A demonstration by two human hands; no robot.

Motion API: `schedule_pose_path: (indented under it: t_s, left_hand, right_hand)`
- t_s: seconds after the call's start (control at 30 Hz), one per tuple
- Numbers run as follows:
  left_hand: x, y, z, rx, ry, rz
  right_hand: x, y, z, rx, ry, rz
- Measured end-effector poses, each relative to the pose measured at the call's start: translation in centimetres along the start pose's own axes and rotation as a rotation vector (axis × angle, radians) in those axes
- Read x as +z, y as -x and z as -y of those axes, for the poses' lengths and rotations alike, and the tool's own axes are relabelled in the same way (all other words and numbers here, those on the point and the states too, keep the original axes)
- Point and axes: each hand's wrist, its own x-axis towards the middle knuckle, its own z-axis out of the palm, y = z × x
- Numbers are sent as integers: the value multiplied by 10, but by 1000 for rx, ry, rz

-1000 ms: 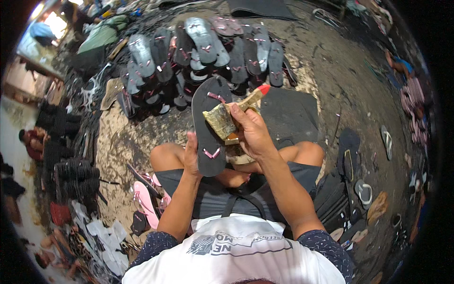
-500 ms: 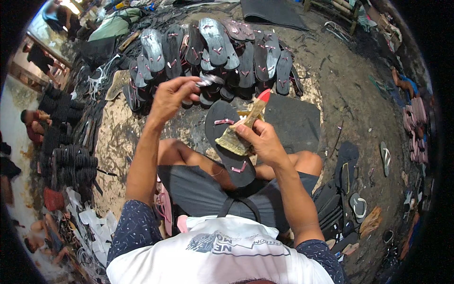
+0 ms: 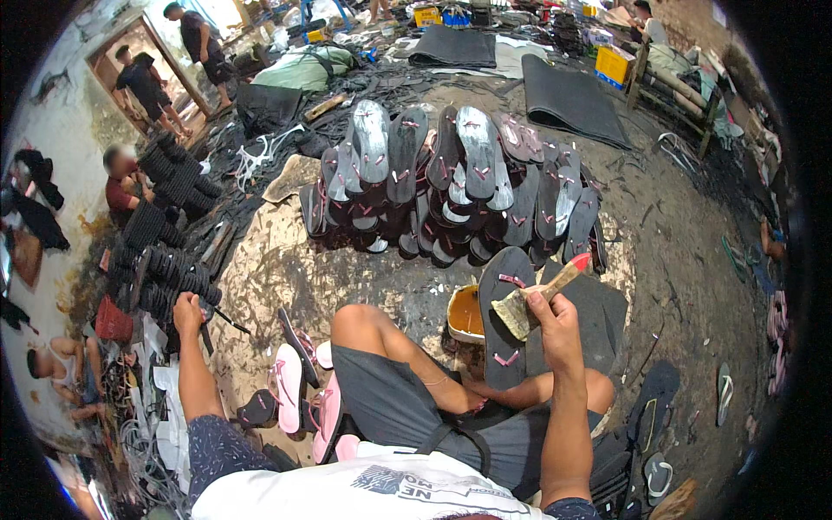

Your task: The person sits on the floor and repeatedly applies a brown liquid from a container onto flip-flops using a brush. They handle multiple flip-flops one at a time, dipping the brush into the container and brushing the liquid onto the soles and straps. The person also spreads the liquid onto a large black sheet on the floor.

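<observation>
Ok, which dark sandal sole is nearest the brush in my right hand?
The sole that the brush overlaps, just right of the orange-filled tub; the others sit in the pile beyond or off to the sides.

Sits cross-legged, with left shin (image 3: 420, 373) and right shin (image 3: 524, 394) meeting at the ankles, torso (image 3: 364, 485) at lower edge. Holds left arm (image 3: 201, 381) well out to own left, bent at the elbow, bare below the sleeve, aimed forward from there. Carries left grip (image 3: 186, 309) far outside left knee (image 3: 358, 328), fingers bunched; too small to tell whether closed on anything. Points right forearm (image 3: 568, 425) forward, bare, passing over the right leg. Closes right grip (image 3: 555, 325) firmly, fingers curled, thumb (image 3: 539, 305) uppermost, wrist roughly straight, just forward of right knee (image 3: 600, 388) and inward. Spreads both grips well apart.
</observation>
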Motion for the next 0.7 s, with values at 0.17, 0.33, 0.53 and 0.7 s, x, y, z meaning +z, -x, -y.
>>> schedule_pose_path:
  t_s: [0.17,0.33,0.53,0.7]
  left_hand:
    - [-7,66,-59,24,-509,47]
    - [72,198,-177,650,900,630]
    - [104,359,-287,203,1836,1596]
    - [78,387,-307,-61,1978,1555]
  right_hand:
    - [19,-8,8,-11,-13,-26]
    - [46,-10,6,-2,-385,-18]
    - [90,2,-1,56,-522,101]
    - [92,7,-17,12,-447,-36]
